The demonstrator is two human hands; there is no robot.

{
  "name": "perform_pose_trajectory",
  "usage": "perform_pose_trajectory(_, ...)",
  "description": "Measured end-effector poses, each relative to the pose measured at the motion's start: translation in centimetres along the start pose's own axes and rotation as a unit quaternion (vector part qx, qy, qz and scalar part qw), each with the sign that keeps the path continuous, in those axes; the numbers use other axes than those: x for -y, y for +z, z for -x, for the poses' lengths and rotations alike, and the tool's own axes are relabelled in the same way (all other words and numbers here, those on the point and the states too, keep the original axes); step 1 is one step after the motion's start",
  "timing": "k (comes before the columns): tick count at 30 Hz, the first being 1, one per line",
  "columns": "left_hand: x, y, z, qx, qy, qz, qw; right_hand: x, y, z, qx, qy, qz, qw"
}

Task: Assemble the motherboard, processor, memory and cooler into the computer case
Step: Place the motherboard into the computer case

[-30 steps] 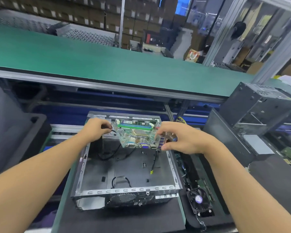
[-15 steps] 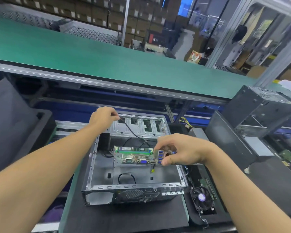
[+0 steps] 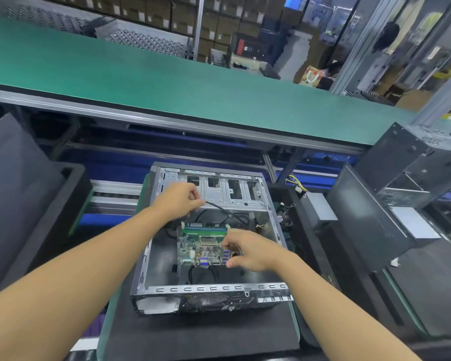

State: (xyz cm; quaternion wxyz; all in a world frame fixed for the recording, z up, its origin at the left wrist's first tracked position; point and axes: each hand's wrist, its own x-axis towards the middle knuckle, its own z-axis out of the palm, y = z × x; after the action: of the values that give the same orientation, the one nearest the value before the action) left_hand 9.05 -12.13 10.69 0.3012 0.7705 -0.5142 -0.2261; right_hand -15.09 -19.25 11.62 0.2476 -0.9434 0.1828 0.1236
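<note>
Inside the open case [image 3: 214, 289], near its middle, is the green board [image 3: 201, 247]. Its row of plugs faces the near wall. A long green memory stick [image 3: 203, 228] lies along its far edge. I cannot tell if the board lies flat on the case floor or hangs just above it.

The right hand [image 3: 250, 252] holds the board by its right edge, beside the blue plugs, with fingers and thumb curled in a pinch. The left hand [image 3: 179, 201] is higher and farther back. It pinches a black cable [image 3: 219, 206] and lifts it up, away from the board.

So the step looks like putting the board into the case. Next, the board likely needs to go down flat, with its plugs lined up with the holes in the near wall. The cable should not end up under it.

The case stands on a black mat [image 3: 201, 334]. Past it runs a wide green belt [image 3: 167, 82]. Another dark case [image 3: 422, 173] stands to the right.
</note>
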Motion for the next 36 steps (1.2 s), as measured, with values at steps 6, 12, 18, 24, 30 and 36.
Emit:
perform_pose_trajectory(6,1.2,2.2,1.3,0.031,-0.032,0.004,0.999,-1.7,1.9,-1.0,-0.044,0.035,-0.009,0.998)
perform_pose_trajectory(12,1.3,2.8,3.7,-0.102,-0.128,-0.032,0.986,-1.7,3.8,-2.7,-0.046,0.033,-0.001,0.998)
perform_pose_trajectory(18,0.2,3.5,5.7,0.375,-0.293,-0.083,0.876,-1.8,4.8,-2.9,-0.089,0.032,-0.021,0.995)
perform_pose_trajectory(24,2.1,8.7,7.0,0.404,-0.202,-0.24,0.859,-1.2,4.8,-2.2,-0.114,0.009,-0.056,0.992)
perform_pose_trajectory(30,1.6,9.6,5.6,0.368,-0.224,-0.156,0.889,-1.0,4.0,-1.7,-0.129,0.004,-0.072,0.989)
perform_pose_trajectory(36,4.7,10.6,2.5,0.291,-0.189,-0.173,0.922,-2.2,2.8,-0.3,-0.143,0.007,-0.105,0.984)
